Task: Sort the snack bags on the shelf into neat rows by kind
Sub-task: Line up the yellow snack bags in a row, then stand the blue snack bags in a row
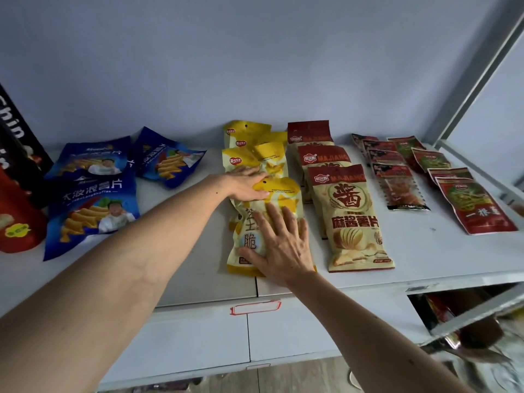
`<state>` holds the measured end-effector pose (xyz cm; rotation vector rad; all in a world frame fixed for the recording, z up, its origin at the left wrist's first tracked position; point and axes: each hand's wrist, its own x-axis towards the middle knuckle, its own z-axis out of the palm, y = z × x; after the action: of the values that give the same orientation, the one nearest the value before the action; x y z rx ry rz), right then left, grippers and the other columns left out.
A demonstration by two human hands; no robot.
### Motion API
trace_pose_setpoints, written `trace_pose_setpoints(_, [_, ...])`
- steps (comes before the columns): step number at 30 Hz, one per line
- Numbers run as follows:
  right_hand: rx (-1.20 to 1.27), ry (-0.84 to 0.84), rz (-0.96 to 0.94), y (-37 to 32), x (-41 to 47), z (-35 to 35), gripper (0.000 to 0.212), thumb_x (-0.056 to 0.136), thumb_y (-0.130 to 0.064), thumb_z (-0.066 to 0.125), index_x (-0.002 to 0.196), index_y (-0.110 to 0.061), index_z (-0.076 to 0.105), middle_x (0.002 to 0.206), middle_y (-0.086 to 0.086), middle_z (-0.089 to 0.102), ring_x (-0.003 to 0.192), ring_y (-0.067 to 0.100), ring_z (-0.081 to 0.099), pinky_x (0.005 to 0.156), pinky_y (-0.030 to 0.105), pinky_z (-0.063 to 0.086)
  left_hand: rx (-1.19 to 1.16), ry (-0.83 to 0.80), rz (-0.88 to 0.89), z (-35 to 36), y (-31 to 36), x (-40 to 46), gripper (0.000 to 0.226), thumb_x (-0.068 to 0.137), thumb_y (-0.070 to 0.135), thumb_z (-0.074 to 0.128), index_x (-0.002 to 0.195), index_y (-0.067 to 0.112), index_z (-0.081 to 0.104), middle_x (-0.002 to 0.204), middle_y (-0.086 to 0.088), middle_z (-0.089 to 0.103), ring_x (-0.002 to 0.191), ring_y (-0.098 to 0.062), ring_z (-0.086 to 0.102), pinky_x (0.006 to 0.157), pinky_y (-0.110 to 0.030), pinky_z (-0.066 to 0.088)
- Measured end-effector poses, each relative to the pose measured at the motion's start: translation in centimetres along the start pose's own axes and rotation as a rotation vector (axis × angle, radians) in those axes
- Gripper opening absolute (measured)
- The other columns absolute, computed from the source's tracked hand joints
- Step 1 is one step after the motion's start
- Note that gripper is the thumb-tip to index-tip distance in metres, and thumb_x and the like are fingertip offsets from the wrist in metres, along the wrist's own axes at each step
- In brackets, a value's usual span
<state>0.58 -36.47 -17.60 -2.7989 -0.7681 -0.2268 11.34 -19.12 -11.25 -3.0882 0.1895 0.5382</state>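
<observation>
On the white shelf, several yellow snack bags lie in a row running front to back. My left hand rests flat on the top of the front yellow bag. My right hand presses flat on that bag's lower half, fingers spread. Right of them, three red-and-cream chip bags overlap in a row. Three blue chip bags lie loosely at the left. Small red packets and red-green packets lie at the right.
A red and black snack canister stands at the far left edge. A grey shelf post rises at the right. Below the shelf at the right, more packets fill a lower level. A red-outlined label marks the shelf front.
</observation>
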Motion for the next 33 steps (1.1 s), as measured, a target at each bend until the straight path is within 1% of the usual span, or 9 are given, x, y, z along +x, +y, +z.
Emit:
trace_pose_setpoints(3, [0.001,0.033,-0.012,0.1,0.2,0.0,0.086,0.08,-0.083,0.026,0.151,-0.034,0.024,0.162,0.006,0.015,0.147,0.037,0.01,0.114,0.062,0.013,0.009,0.018,0.018,-0.4,0.2,-0.1,0.076,0.091,0.069,0.029,0.153,0.038,-0.002,0.163,0.002,-0.01,0.149,-0.028,-0.01,0.12,-0.054,0.004])
trace_pose_setpoints(7, [-0.001,0.054,-0.017,0.3,-0.4,-0.3,0.085,0.082,-0.081,0.022,0.151,-0.032,0.024,0.161,0.01,0.017,0.148,0.036,0.008,0.114,0.061,0.006,0.008,0.035,0.03,-1.0,0.0,-0.9,0.071,0.093,0.067,0.024,0.153,0.038,-0.001,0.162,0.004,-0.013,0.149,-0.026,-0.012,0.119,-0.052,0.001])
trace_pose_setpoints(12, [-0.034,-0.015,-0.033,0.6,-0.6,-0.8,0.083,0.083,-0.079,0.024,0.152,-0.033,0.02,0.162,0.009,0.011,0.149,0.033,0.002,0.115,0.058,0.003,0.063,0.07,0.047,-1.3,-1.2,-1.9,0.071,0.096,0.063,0.024,0.153,0.033,-0.005,0.161,0.005,-0.015,0.148,-0.023,-0.017,0.12,-0.053,0.0])
trace_pose_setpoints(15, [-0.003,0.026,-0.046,0.0,-0.2,-2.2,0.087,0.082,-0.08,0.018,0.151,-0.028,0.026,0.16,0.011,0.018,0.149,0.033,0.008,0.116,0.056,0.007,0.076,0.097,0.037,-1.8,-2.4,-3.9,0.072,0.097,0.06,0.028,0.155,0.028,-0.002,0.162,0.004,-0.011,0.149,-0.021,-0.015,0.119,-0.055,0.003])
trace_pose_setpoints(18, [-0.008,0.096,-0.086,-1.2,0.9,-3.5,0.085,0.085,-0.077,0.018,0.147,-0.022,0.037,0.156,0.011,0.03,0.146,0.034,0.021,0.116,0.054,0.018,0.085,0.144,-0.027,-2.0,-4.3,-6.9,0.074,0.097,0.06,0.028,0.155,0.025,-0.003,0.162,0.004,-0.01,0.149,-0.021,-0.012,0.118,-0.055,0.002])
trace_pose_setpoints(22, [0.003,0.142,-0.133,-3.5,3.4,-4.4,0.071,0.09,-0.064,0.025,0.139,-0.018,0.045,0.153,0.01,0.035,0.142,0.033,0.029,0.113,0.049,0.027,0.11,0.135,-0.122,-0.6,-8.8,-10.2,0.079,0.096,0.062,0.03,0.155,0.021,-0.001,0.163,0.001,-0.009,0.149,-0.022,-0.011,0.121,-0.045,0.002])
trace_pose_setpoints(24, [0.021,0.142,-0.154,-5.4,5.0,-4.6,0.071,0.09,-0.064,0.022,0.138,-0.016,0.045,0.152,0.009,0.035,0.141,0.031,0.029,0.113,0.047,0.028,0.104,0.111,-0.172,0.2,-11.7,-11.7,0.081,0.095,0.062,0.033,0.155,0.02,0.0,0.163,0.002,-0.009,0.149,-0.021,-0.011,0.121,-0.046,0.006])
trace_pose_setpoints(26, [0.034,0.142,-0.177,-7.3,6.8,-4.4,0.065,0.094,-0.061,0.03,0.137,-0.015,0.045,0.148,0.008,0.039,0.137,0.03,0.033,0.11,0.045,0.03,0.08,0.098,-0.226,1.0,-14.4,-12.9,0.08,0.095,0.06,0.037,0.155,0.02,0.002,0.163,0.003,-0.006,0.15,-0.021,-0.009,0.12,-0.05,0.008])
trace_pose_setpoints(33, [0.061,-0.075,-0.125,-13.9,14.3,-1.0,0.056,0.096,-0.052,0.043,0.14,-0.017,0.041,0.142,0.005,0.045,0.13,0.028,0.042,0.105,0.043,0.037,0.007,0.1,-0.442,2.0,-23.2,-14.0,0.076,0.095,0.057,0.039,0.155,0.02,0.009,0.163,-0.008,0.001,0.15,-0.03,-0.002,0.119,-0.052,0.012])
